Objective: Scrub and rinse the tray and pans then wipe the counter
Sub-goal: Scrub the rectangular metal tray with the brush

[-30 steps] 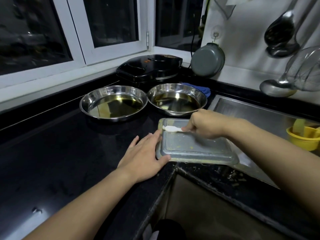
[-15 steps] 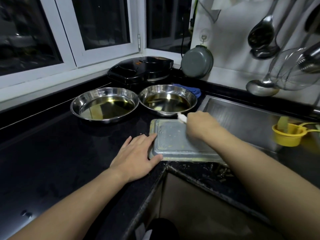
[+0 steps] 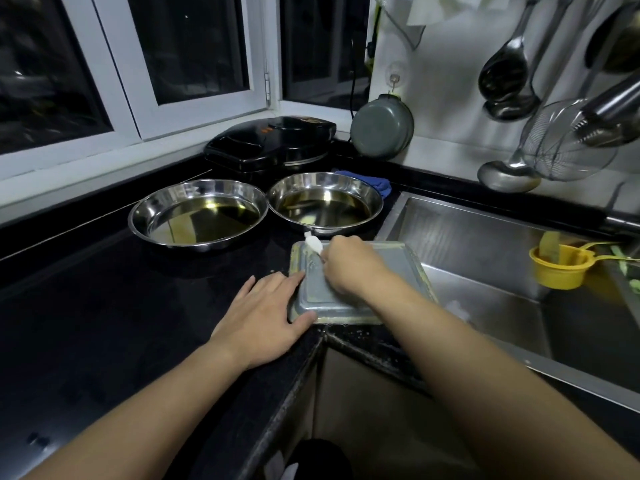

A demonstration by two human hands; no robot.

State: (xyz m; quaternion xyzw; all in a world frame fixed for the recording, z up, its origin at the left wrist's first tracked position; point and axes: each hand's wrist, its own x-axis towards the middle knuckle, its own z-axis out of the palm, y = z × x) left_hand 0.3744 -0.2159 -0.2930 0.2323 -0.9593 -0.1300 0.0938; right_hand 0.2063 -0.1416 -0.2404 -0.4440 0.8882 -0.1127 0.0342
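A grey square tray point(image 3: 320, 299) lies upside down on the black counter point(image 3: 104, 306) at the sink's corner. My left hand point(image 3: 263, 317) lies flat beside it, fingers and thumb pressing its left edge. My right hand point(image 3: 349, 268) rests on the tray and grips a small white scraper point(image 3: 313, 244), whose tip points to the tray's far left corner. Two round steel pans stand behind: the left pan point(image 3: 197, 214) and the right pan point(image 3: 325, 202), each holding a film of oily liquid.
A steel sink point(image 3: 485, 271) lies to the right with a yellow cup point(image 3: 559, 266) in it. A black electric griddle point(image 3: 270, 143), a blue cloth point(image 3: 375, 183) and a hanging grey pan point(image 3: 381, 128) are behind. Ladles and a strainer point(image 3: 568, 143) hang on the wall.
My right hand has swung the scraper from pointing left along the tray's far edge to pointing at the far left corner. The left hand has stayed on the tray's edge.
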